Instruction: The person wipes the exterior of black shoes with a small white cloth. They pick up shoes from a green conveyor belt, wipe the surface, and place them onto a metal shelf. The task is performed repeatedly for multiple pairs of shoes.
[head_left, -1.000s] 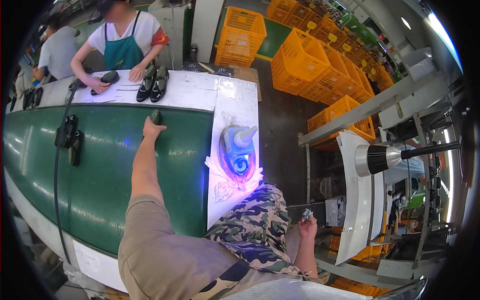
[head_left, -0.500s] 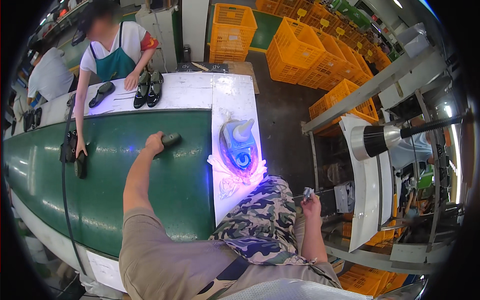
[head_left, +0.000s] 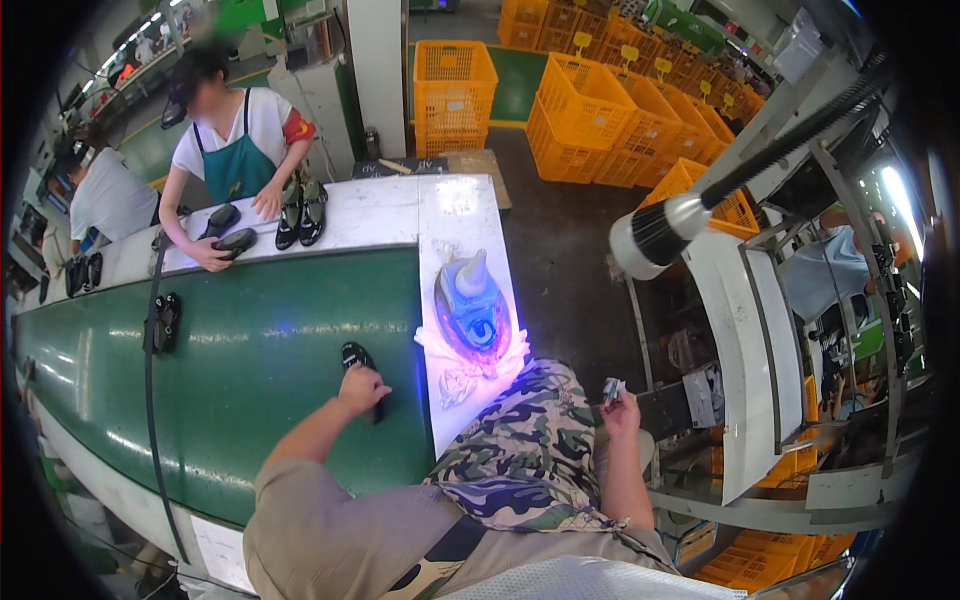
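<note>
My left hand (head_left: 364, 388) is closed around a dark shoe (head_left: 354, 353) on the green conveyor belt (head_left: 260, 400). The shoe's shiny black end points away from me, and my fingers hide its middle. Low on my right, my right hand (head_left: 621, 412) pinches a small grey, crumpled-looking piece (head_left: 613, 388). What this piece is I cannot make out. Between my hands, on the white ledge, stand a white-nozzled bottle and a blue container (head_left: 474, 307) under violet light. A crumpled white cloth (head_left: 465, 370) lies against them.
Across the belt a co-worker in a green apron (head_left: 238, 170) handles a dark shoe (head_left: 236, 243). A black shoe pair (head_left: 301, 212) stands beside them; another pair (head_left: 165, 322) sits on the belt. Yellow crates (head_left: 455, 95) stand behind. A lamp-like fixture (head_left: 660, 236) hangs at right.
My left hand has come nearer to me, and the shoe in it now points away with its shiny black end showing. The co-worker has drawn a shoe from the belt to the white ledge.
</note>
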